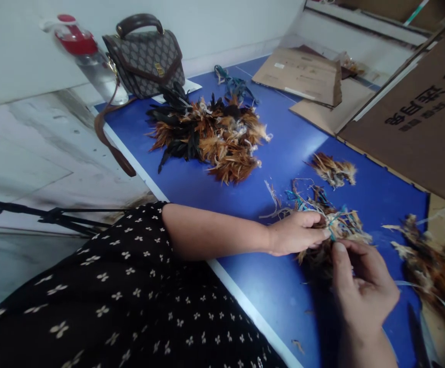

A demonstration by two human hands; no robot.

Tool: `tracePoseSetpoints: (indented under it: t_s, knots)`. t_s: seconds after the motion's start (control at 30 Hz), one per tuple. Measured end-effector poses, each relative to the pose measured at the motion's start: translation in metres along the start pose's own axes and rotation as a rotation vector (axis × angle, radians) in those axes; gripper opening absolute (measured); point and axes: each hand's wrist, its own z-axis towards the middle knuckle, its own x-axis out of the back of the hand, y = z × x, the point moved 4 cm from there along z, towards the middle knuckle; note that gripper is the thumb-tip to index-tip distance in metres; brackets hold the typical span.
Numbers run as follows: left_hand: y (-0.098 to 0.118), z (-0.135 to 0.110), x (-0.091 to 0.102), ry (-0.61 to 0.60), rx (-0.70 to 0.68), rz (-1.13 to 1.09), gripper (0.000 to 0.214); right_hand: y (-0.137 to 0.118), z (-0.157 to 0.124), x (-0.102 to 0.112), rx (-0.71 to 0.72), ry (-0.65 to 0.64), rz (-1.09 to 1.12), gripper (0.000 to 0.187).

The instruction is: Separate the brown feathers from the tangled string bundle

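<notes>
Right grip, lower right of frame, pinched on edge of tangled feather bundle; left grip half-curled over it, hold unclear; larger feather pile upper centre.

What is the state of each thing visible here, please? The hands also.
Feather tangle: loose, teal strands mixed in
Left hand: laid on the tangle
Right hand: pinching at the tangle
Large feather pile: heaped
Small feather bundle: lying apart
Right-edge feathers: heaped
Handbag: upright, closed
Strap: hanging down
Bottle: standing, capped
Cardboard piece: folded, lying down
Printed cardboard: partly out of frame
</notes>
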Motion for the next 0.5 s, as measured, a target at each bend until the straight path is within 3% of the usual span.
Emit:
tracePoseSetpoints:
  t_s: [0.3, 0.5]
  knots:
    - [-0.0014, 0.0027, 0.0039, 0.068, 0.049, -0.050, 0.039, 0.0038, 0.0004, -0.0069, 0.020, -0.117, 0.039, 0.023]
    - [-0.0038, 0.0054, 0.0076, 0.159, 0.077, 0.137, 0.009, -0.0043, 0.0061, 0.0020, 0.061, -0.047, 0.056, 0.023]
